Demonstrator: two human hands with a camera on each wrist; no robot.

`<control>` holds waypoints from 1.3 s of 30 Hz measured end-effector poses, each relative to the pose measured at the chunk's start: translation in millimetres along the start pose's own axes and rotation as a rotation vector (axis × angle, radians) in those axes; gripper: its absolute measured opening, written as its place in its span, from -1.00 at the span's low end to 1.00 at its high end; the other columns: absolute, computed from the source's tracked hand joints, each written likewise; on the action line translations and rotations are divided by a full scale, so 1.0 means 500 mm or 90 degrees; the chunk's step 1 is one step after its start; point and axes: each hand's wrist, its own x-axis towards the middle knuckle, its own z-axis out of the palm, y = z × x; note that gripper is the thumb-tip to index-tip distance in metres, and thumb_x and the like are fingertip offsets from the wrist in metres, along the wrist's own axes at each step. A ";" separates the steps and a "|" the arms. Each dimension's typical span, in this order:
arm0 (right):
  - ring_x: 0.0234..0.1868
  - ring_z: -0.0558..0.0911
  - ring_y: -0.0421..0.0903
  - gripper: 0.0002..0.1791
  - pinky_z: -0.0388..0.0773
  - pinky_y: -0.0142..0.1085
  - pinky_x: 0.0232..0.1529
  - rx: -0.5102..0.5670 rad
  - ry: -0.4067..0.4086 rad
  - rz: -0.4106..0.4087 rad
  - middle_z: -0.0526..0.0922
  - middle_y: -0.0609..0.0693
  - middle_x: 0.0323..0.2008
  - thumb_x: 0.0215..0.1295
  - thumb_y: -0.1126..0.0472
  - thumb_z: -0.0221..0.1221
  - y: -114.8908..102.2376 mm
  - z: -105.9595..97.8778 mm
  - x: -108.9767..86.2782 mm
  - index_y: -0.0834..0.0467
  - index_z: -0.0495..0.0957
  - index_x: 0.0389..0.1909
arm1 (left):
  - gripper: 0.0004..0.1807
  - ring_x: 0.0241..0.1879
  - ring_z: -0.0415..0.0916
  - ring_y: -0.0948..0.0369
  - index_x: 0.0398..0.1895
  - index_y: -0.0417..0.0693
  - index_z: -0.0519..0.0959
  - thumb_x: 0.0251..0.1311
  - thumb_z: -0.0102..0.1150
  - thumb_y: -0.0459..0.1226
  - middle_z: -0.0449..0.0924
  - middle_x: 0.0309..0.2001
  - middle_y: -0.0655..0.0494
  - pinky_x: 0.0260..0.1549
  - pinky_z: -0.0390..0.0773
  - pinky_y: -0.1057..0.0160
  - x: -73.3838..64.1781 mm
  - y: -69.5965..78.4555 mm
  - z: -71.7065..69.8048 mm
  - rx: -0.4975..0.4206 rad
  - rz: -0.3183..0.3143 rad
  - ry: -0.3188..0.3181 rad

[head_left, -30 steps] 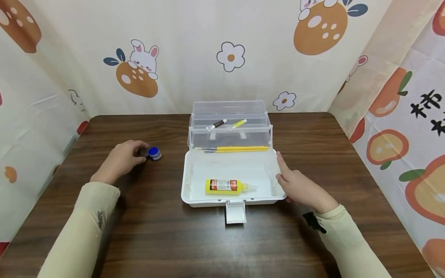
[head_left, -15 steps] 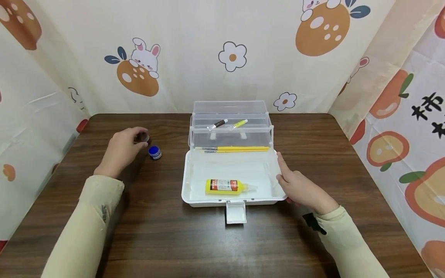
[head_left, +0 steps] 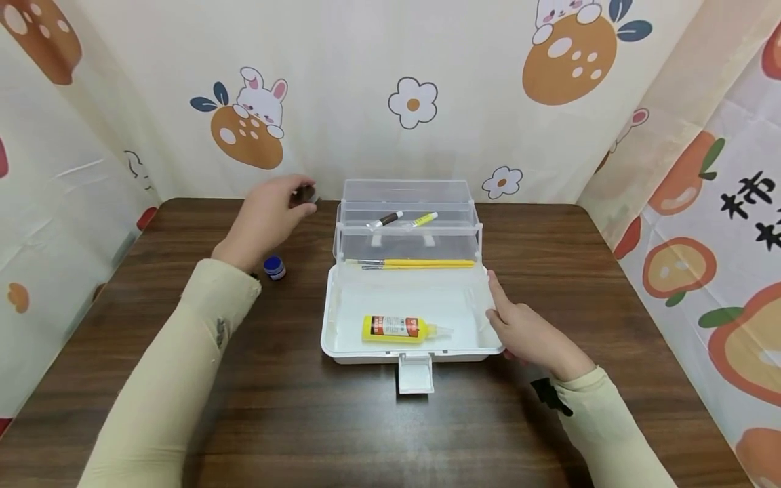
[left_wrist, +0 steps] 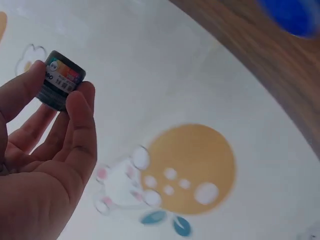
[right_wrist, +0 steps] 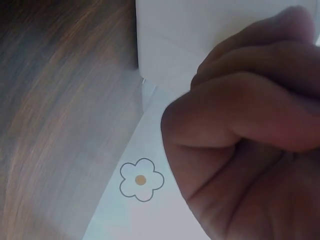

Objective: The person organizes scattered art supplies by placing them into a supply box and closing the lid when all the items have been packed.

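Thumb and fingers of my left hand [head_left: 262, 220] pinch a small dark paint jar [left_wrist: 61, 80] with a colourful label, raised near the back edge left of the box. Below that hand, a blue-lidded paint jar [head_left: 274, 268] stands on the table. My right hand [head_left: 527, 332] grips the right side of a white plastic storage box [head_left: 390, 298], thumb at its rim and other fingers curled against its outside. The box stands open with its clear tiered trays raised. A yellow glue bottle [head_left: 393, 327] lies inside it. Yellow-handled paintbrushes [head_left: 427, 263] lie in the lower tray.
A dark paint tube [head_left: 388, 219] and a yellow paint tube [head_left: 424, 219] rest in an upper tray. The box's front latch [head_left: 415, 376] hangs down over the brown wooden table [head_left: 293, 407]. A patterned curtain [head_left: 342, 102] rises right behind the table.
My left hand has lifted the dark jar from beside the blue-lidded jar and carried it back and to the right, toward the box's trays. My right hand has stayed on the box.
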 end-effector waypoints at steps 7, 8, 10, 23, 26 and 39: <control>-0.77 0.43 -0.09 -0.20 0.43 -0.18 -0.71 -0.004 0.009 -0.008 0.48 0.04 -0.70 0.60 0.14 -0.19 -0.001 0.002 -0.003 0.02 -0.52 0.57 | -0.56 0.06 0.50 0.04 0.26 -0.09 0.48 0.37 0.20 -0.18 0.57 0.14 -0.04 0.13 0.49 0.00 0.068 0.064 0.019 -0.014 0.030 -0.010; -0.76 0.43 -0.09 -0.20 0.43 -0.18 -0.71 -0.006 0.011 -0.009 0.47 0.04 -0.70 0.60 0.14 -0.19 -0.001 0.003 -0.003 0.02 -0.51 0.57 | -0.57 0.04 0.50 0.04 0.24 -0.10 0.48 0.36 0.21 -0.18 0.57 0.12 -0.04 0.12 0.50 0.01 0.074 0.070 0.023 -0.017 0.032 -0.008; -0.76 0.44 -0.10 -0.20 0.43 -0.19 -0.69 -0.012 0.015 -0.016 0.47 0.03 -0.70 0.60 0.14 -0.19 -0.002 0.005 -0.001 0.04 -0.50 0.57 | -0.59 0.02 0.51 0.05 0.20 -0.11 0.50 0.34 0.24 -0.20 0.59 0.08 -0.04 0.10 0.51 0.03 0.084 0.079 0.031 -0.021 0.037 -0.006; -0.76 0.45 -0.13 -0.21 0.44 -0.22 -0.63 -0.028 0.024 -0.041 0.47 0.01 -0.71 0.59 0.18 -0.19 0.002 0.005 0.001 0.14 -0.50 0.56 | -0.58 0.12 0.50 0.02 0.19 -0.16 0.55 0.29 0.30 -0.26 0.59 0.12 -0.07 0.18 0.47 0.06 0.122 0.106 0.074 0.012 0.053 -0.024; -0.75 0.46 -0.13 -0.21 0.45 -0.23 -0.60 -0.028 0.025 -0.043 0.47 0.02 -0.71 0.59 0.19 -0.19 0.004 0.006 0.002 0.12 -0.51 0.57 | -0.56 0.14 0.50 0.03 0.22 -0.16 0.55 0.29 0.30 -0.27 0.59 0.15 -0.06 0.19 0.46 0.06 0.125 0.113 0.081 0.022 0.061 -0.032; -0.74 0.45 -0.10 -0.21 0.43 -0.20 -0.64 -0.003 0.021 -0.016 0.48 0.04 -0.67 0.60 0.15 -0.19 0.001 0.006 0.000 0.06 -0.49 0.58 | -0.70 -0.02 0.52 0.08 0.12 -0.13 0.60 0.36 0.20 -0.30 0.63 0.04 -0.02 0.10 0.50 0.06 0.121 0.126 0.089 0.027 0.075 -0.063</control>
